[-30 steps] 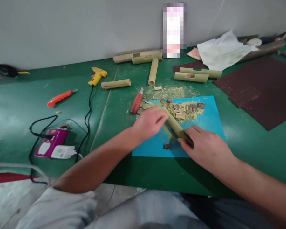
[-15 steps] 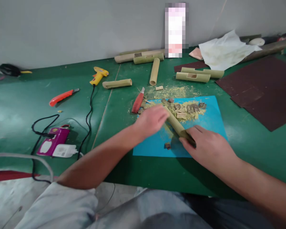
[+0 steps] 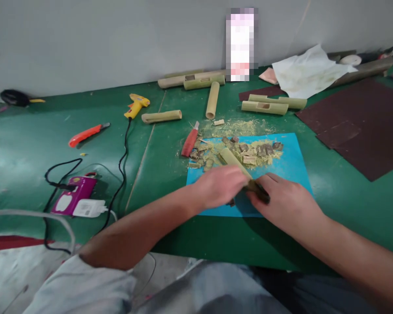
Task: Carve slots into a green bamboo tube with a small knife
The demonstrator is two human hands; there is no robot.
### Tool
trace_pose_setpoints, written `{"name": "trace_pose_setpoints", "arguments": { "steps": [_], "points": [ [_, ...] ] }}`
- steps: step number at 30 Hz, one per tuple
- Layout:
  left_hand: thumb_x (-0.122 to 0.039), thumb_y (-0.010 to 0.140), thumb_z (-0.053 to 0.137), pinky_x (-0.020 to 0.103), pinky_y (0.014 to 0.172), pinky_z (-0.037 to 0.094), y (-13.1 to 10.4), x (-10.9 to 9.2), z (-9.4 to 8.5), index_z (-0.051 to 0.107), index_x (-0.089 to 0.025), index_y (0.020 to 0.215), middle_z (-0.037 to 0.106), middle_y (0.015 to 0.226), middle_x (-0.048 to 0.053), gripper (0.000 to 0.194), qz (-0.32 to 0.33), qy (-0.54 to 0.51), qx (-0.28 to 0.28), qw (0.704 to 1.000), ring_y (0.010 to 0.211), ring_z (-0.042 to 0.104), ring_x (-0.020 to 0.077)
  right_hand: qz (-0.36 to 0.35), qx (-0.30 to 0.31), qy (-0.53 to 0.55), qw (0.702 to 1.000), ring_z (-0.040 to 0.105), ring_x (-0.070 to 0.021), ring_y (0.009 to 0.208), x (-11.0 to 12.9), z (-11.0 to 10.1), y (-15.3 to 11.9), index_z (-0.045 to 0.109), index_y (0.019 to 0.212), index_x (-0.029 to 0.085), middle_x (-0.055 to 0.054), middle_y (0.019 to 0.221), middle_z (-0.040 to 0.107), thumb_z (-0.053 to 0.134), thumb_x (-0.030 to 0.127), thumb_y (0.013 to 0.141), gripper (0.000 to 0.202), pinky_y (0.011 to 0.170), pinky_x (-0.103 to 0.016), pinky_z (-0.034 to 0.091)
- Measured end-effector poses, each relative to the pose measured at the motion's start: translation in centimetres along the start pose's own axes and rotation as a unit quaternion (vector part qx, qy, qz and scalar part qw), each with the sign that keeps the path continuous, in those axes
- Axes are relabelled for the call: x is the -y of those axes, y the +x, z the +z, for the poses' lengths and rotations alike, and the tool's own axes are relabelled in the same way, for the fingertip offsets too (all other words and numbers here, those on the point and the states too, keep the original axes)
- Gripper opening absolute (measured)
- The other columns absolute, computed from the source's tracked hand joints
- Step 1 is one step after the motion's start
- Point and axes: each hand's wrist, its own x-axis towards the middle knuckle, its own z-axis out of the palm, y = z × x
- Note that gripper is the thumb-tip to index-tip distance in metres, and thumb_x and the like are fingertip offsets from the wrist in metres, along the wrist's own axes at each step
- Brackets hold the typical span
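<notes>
A short green bamboo tube (image 3: 233, 158) lies slanted on the blue mat (image 3: 291, 163). My right hand (image 3: 286, 203) grips its near end. My left hand (image 3: 221, 186) rests over the tube's middle, close beside the right hand, fingers curled on it. Behind the tube lies a heap of bamboo chips and shavings (image 3: 252, 148). A small dark chip on the mat is mostly hidden under my left hand.
A red-handled knife (image 3: 190, 140) lies left of the mat. Further left are a yellow glue gun (image 3: 135, 105), an orange cutter (image 3: 85, 134) and a purple charger with cables (image 3: 72, 196). Several bamboo tubes (image 3: 212, 99) and brown sheets (image 3: 360, 122) lie behind.
My left hand slid down the tube from its far end toward my right hand, uncovering the tube's upper end. My right hand stayed put.
</notes>
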Motion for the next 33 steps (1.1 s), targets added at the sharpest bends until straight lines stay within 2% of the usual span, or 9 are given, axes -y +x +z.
{"name": "trace_pose_setpoints", "arguments": {
  "steps": [4,5,7,9,12,14,19,25,33],
  "points": [
    [-0.023,0.107,0.044,0.028,0.070,0.050,0.0,0.1,-0.1,0.067,-0.015,0.084,0.066,0.079,0.005,0.033,-0.066,0.054,-0.107,0.991,0.076,0.062,0.0162,0.006,0.004,0.013,1.000,0.046,-0.0121,0.054,-0.1,0.0,0.1,0.062,0.078,0.020,-0.002,0.077,0.063,0.058,0.037,0.091,0.021,0.053,-0.030,0.022],
    [-0.022,0.107,0.042,0.028,0.068,0.050,0.0,-0.1,0.0,0.066,-0.015,0.081,0.065,0.076,0.005,0.036,-0.043,0.065,-0.110,0.991,0.073,0.061,0.0163,0.004,0.009,0.014,1.000,0.046,-0.0121,0.055,-0.1,0.0,0.2,0.061,0.078,0.020,-0.002,0.076,0.063,0.058,0.036,0.091,0.020,0.053,-0.030,0.022],
    [-0.022,0.108,0.040,0.027,0.061,0.046,-0.1,-0.7,0.2,0.065,-0.016,0.078,0.064,0.073,0.003,0.040,0.023,0.052,-0.046,0.997,0.067,0.058,0.0153,0.003,0.017,0.014,1.000,0.047,-0.0121,0.055,-0.1,0.0,0.2,0.060,0.077,0.020,-0.002,0.076,0.063,0.057,0.034,0.091,0.020,0.053,-0.031,0.021],
    [-0.022,0.108,0.039,0.026,0.062,0.047,-0.2,-0.6,0.3,0.065,-0.017,0.078,0.065,0.075,0.003,0.040,0.045,0.039,-0.029,0.998,0.068,0.059,0.0146,0.007,0.013,0.015,1.000,0.047,-0.0119,0.055,-0.2,0.0,0.2,0.060,0.076,0.021,-0.002,0.076,0.063,0.058,0.034,0.091,0.020,0.053,-0.031,0.021],
    [-0.021,0.105,0.047,0.028,0.072,0.053,-0.1,1.0,0.0,0.068,-0.015,0.087,0.068,0.081,0.006,0.029,-0.062,0.059,-0.108,0.991,0.078,0.065,0.0172,0.002,-0.001,0.021,1.000,0.046,-0.0120,0.054,-0.2,0.0,0.1,0.061,0.077,0.021,-0.001,0.075,0.061,0.060,0.037,0.090,0.020,0.053,-0.030,0.023],
    [-0.022,0.104,0.050,0.030,0.075,0.055,0.0,2.2,-0.2,0.069,-0.014,0.091,0.069,0.083,0.007,0.025,-0.089,0.051,-0.123,0.987,0.080,0.067,0.0183,-0.007,0.001,0.023,1.000,0.047,-0.0126,0.055,-0.1,-0.2,-0.1,0.062,0.080,0.021,-0.002,0.077,0.063,0.061,0.037,0.088,0.018,0.053,-0.030,0.025],
    [-0.023,0.104,0.052,0.029,0.072,0.055,0.0,2.8,0.0,0.070,-0.015,0.092,0.069,0.081,0.005,0.023,-0.079,0.039,-0.127,0.988,0.078,0.068,0.0176,0.001,0.026,0.018,0.999,0.054,-0.0159,0.060,-0.3,-1.3,-0.3,0.067,0.094,0.024,-0.002,0.084,0.067,0.066,0.037,0.083,0.017,0.052,-0.030,0.028],
    [-0.021,0.101,0.055,0.031,0.077,0.057,-0.2,3.2,0.0,0.071,-0.014,0.097,0.073,0.088,0.008,0.018,-0.080,0.023,-0.140,0.987,0.084,0.071,0.0196,0.014,0.103,0.023,0.994,0.060,-0.0176,0.065,-0.3,-2.1,0.1,0.067,0.091,0.024,-0.004,0.091,0.070,0.070,0.035,0.080,0.016,0.052,-0.030,0.032],
    [-0.021,0.099,0.057,0.030,0.076,0.057,0.0,3.8,-0.2,0.071,-0.017,0.093,0.074,0.086,0.006,0.016,-0.105,0.019,-0.158,0.982,0.081,0.070,0.0178,0.012,0.035,0.038,0.999,0.053,-0.0154,0.059,-0.6,-1.3,0.0,0.067,0.093,0.022,-0.003,0.082,0.068,0.058,0.027,0.084,0.013,0.052,-0.030,0.029]
  ]
}}
